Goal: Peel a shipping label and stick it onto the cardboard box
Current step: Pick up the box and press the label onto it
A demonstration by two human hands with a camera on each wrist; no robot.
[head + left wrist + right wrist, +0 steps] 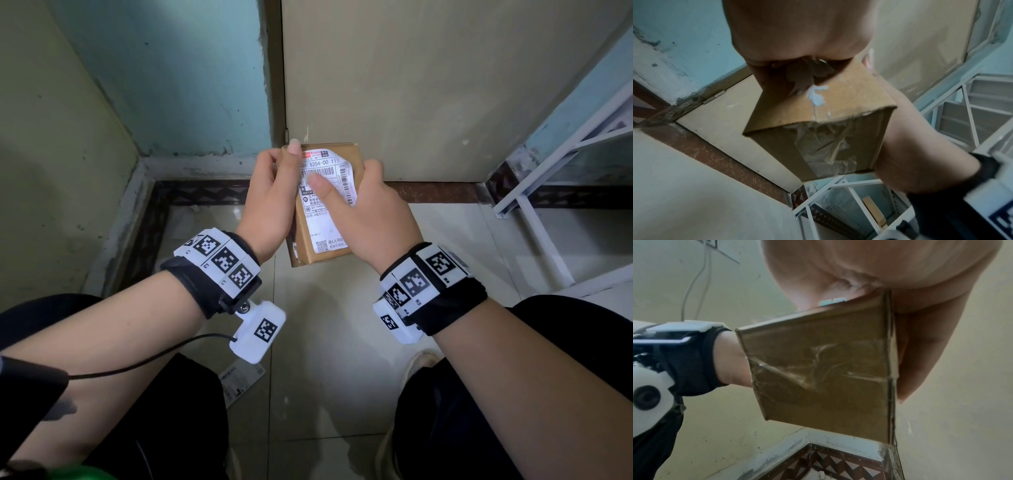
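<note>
The person holds a small cardboard box [329, 205] in the air between both hands, above the tiled floor [325, 342]. The left hand [270, 198] grips its left side, thumb along the edge. The right hand [373, 212] clasps the right side, and its thumb presses on the white shipping label [325, 192], which lies on the top face.

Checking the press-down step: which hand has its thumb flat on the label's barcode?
The right hand: its thumb lies across the label on the box. The left hand grips the box's left edge.
</note>
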